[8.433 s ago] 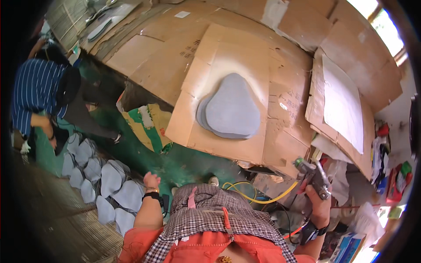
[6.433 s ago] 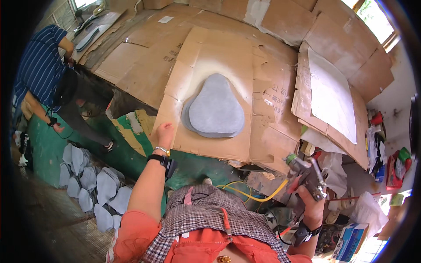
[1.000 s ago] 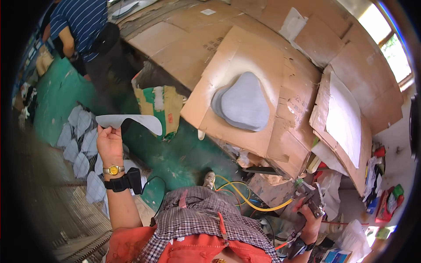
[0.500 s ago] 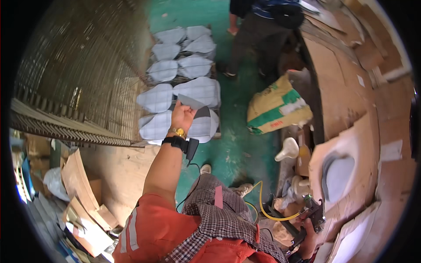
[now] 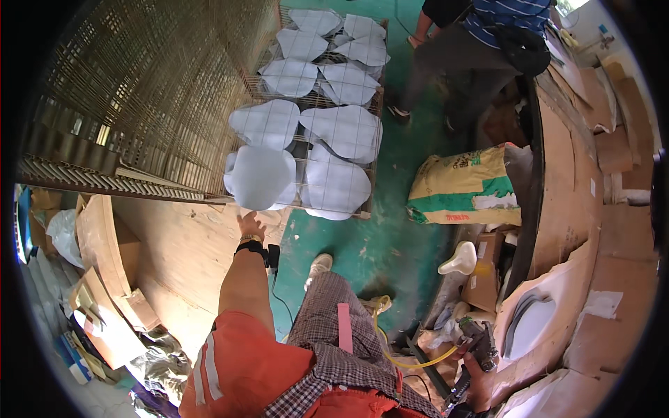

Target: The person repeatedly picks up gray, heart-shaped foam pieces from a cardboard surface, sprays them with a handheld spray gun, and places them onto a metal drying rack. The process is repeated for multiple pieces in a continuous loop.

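Observation:
My left hand [image 5: 251,227] is open, fingers spread, just below a pale grey saddle-shaped piece [image 5: 263,177] over the near left corner of a wire rack [image 5: 302,157]. The fingers look apart from that piece; whether it lies on the wires or is still in the air, I cannot tell. More pale, flat, rounded pieces [image 5: 340,132] lie in two columns on the rack. At the lower right, my right hand [image 5: 479,380] is wrapped round a spray gun [image 5: 478,344] with a yellow hose [image 5: 425,364]. Part of its grip is hidden by the fingers.
A tall stack of wire racks [image 5: 153,104] stands left. A yellow and green sack [image 5: 463,187] lies on the green floor. Ahead right is another person [image 5: 481,56]. A cardboard-covered bench [image 5: 568,209] runs along the right, with dark-edged pieces [image 5: 533,320] in its cut-out.
My left hand has drawn back toward me and opened, letting go of the grey piece, which is now over the rack's near left corner. The view has shifted; my right hand keeps the spray gun.

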### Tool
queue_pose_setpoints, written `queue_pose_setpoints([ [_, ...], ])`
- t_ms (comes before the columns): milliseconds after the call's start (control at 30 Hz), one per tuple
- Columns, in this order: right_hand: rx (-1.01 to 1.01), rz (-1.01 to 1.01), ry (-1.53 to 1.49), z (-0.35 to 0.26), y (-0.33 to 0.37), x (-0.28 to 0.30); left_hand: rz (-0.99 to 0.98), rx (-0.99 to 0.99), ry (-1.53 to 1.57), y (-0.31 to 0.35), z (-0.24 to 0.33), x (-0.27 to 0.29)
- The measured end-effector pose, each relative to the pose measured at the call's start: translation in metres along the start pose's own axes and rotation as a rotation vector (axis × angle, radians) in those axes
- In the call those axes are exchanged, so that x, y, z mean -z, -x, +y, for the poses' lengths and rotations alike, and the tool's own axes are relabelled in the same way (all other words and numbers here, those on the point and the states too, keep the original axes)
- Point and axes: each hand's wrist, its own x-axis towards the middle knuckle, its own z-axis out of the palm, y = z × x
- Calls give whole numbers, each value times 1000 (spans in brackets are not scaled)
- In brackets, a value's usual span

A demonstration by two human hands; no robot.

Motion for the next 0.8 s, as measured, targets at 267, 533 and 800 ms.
queue_pose_setpoints([
  [267,-19,152,-142,28,34,52,-869,-476,-547,174,-163,-118],
  [533,99,453,-359,97,127,183,-1828,-1293,-716,566,-374,-138],
  [800,11,835,-551,173,181,236,-1651,-1817,-1368,623,-546,-135],
])
